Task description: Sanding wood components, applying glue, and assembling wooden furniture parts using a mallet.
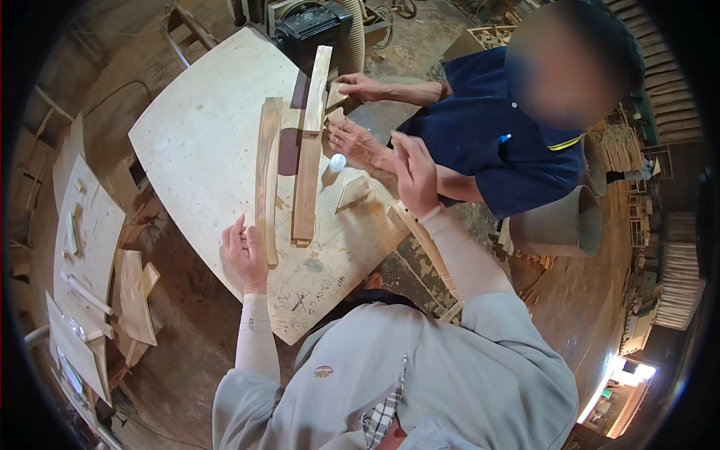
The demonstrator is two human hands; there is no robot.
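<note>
On top of a broad, pale, angular board (202,127), two long brown wooden strips lie side by side, running away from the person in the grey top. The left one, a slightly bowed length of streaked wood (268,172), has its near end by the person's left hand (246,251). That hand is loosely spread, holding nothing that I can see, its thumb at the strip's left edge (touching or just short of it, I cannot tell). The other, a straighter brown strip (305,191), lies just to the right, with a paler rough-faced wooden block (318,90) over its far part.

The right hand (416,174) is raised off the right side of the board, fingers bent upward; from where I stand, I cannot tell how tight its grip is or whether it holds anything.

Facing in from the right, a co-worker in a navy shirt (480,112) has one hand (361,88) gripping a small tan wooden offcut (337,94), the other hand (354,142) close below. Near them stand a small white round-topped object (337,162) and a pale, pointed wooden scrap (352,193).
</note>
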